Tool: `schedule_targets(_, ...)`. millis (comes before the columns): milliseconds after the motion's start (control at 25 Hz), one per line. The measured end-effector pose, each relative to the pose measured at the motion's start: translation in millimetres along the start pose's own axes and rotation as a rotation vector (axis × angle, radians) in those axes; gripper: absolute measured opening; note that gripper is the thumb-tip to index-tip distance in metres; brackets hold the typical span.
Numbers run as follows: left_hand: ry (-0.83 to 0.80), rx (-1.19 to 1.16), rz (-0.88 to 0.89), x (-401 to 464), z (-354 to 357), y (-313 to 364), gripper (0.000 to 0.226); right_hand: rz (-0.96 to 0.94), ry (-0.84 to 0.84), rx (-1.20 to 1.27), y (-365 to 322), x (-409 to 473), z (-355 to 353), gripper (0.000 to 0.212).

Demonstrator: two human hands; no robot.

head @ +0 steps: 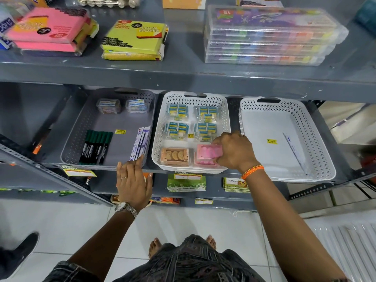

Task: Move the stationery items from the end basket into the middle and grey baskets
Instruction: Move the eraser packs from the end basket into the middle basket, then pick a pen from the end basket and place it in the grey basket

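Three baskets stand side by side on a grey shelf. The grey basket [85, 127] on the left holds green markers [95, 147], two small clear boxes and white packets [141, 142]. The white middle basket [157, 143] holds several blue staple packs, a brown box [175, 156] and a pink box [206, 156]. My right hand [234, 151] is shut on the pink box in the middle basket's near right corner. The white end basket [317, 143] on the right holds a clear ruler [295, 151] and a yellow price tag. My left hand [133, 181] rests flat at the grey basket's front edge.
The shelf above carries pink and yellow sticky-note packs [134, 39] and stacked clear colour cases [268, 35]. A lower shelf holds green booklets [186, 183]. White floor tiles, my bare feet and another person's dark shoe [22, 251] lie below.
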State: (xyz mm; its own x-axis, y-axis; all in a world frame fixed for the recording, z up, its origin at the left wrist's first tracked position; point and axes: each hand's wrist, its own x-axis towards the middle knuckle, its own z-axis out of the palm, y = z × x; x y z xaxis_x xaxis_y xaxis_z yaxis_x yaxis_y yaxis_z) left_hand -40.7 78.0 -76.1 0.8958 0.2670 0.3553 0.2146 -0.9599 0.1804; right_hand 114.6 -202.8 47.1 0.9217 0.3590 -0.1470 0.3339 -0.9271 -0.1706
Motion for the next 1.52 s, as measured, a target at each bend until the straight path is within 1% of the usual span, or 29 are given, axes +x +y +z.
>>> schedule_targets(80, -0.008, 0.003, -0.006, 0, -1, 0, 0.063, -0.003, -0.029, -0.059, -5, 5, 4, 0.064)
schedule_targets(280, -0.01, 0.005, -0.003, 0, -1, 0, 0.063, -0.004, -0.125, -0.1, -7, 7, 9, 0.067)
schedule_targets(440, 0.002, -0.003, 0.006, 0, 0, -1, 0.062, 0.001, -0.144, -0.079, -6, 6, 11, 0.068)
schedule_targets(520, 0.01, -0.004, 0.016, 0, 0, -1, 0.062, 0.005, -0.08, 0.044, -1, 4, 8, 0.07)
schedule_targets(560, 0.013, -0.002, 0.019, 0, 1, -1, 0.063, 0.039, 0.004, 0.185, 8, 4, 4, 0.065)
schedule_targets(640, 0.01, 0.001, 0.019, 0, 1, -2, 0.063, 0.196, 0.249, 0.497, 42, 6, -4, 0.047)
schedule_targets(680, 0.008, 0.002, 0.019, 0, 0, -2, 0.063, 0.311, 0.355, 0.565, 65, 7, -8, 0.039)
schedule_targets(720, 0.005, 0.004, 0.018, 0, 0, -2, 0.063, 0.438, 0.414, 0.542, 90, 7, -11, 0.035)
schedule_targets(760, 0.002, 0.007, 0.016, 0, 1, -2, 0.063, 0.559, 0.431, 0.486, 115, 7, -11, 0.034)
schedule_targets(840, -0.001, 0.008, 0.014, 0, 1, -1, 0.062, 0.753, 0.42, 0.385, 155, 3, -7, 0.034)
schedule_targets(920, 0.0, 0.008, 0.019, 0, 2, -2, 0.062, 0.878, 0.366, 0.315, 176, 0, -1, 0.034)
schedule_targets(1000, -0.001, 0.008, 0.026, 0, 3, -4, 0.063, 0.918, 0.281, 0.255, 184, -1, 3, 0.037)
schedule_targets(1080, -0.003, 0.006, 0.032, -1, 3, -6, 0.063, 0.918, 0.237, 0.21, 186, 0, 8, 0.038)
schedule_targets(1440, -0.009, 0.013, 0.035, -1, -1, -5, 0.064, 0.921, 0.204, 0.058, 193, 1, 18, 0.035)
schedule_targets(1520, -0.01, 0.018, 0.038, -1, -1, -5, 0.064, 0.935, 0.227, 0.054, 193, 1, 17, 0.034)
